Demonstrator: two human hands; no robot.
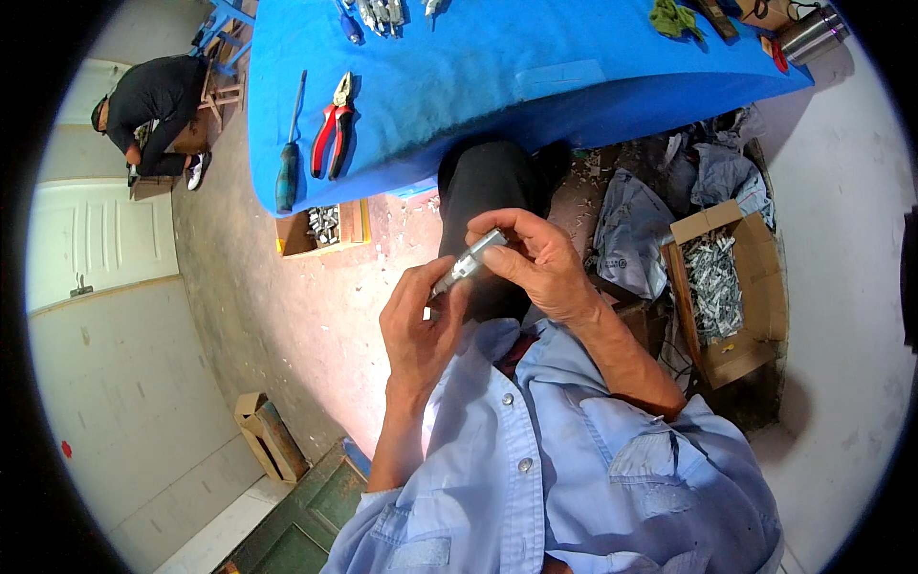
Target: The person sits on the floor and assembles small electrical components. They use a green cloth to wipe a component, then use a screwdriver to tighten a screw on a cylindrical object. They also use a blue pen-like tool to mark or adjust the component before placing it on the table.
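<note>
Above my lap, in front of the blue-covered table, both hands hold a small silver metal cylinder (466,266), tilted with its upper end to the right. The fingertips of my left hand (413,320) pinch its lower end. My right hand (545,270) grips the upper end between thumb and bent fingers. Part of the cylinder is hidden by the fingers, so its exact kind cannot be made out. On the table (421,105) lie red-and-black pliers (335,129) beside a screwdriver (288,172) with a dark green handle, both apart from my hands.
Below the table's left edge stands a box (356,225) holding small metal pieces. At right, an open cardboard box (760,306) holds many silver parts, beside grey plastic bags (631,230). A steel flask (811,38) lies at the far right. Another person (158,100) sits bent over at far left.
</note>
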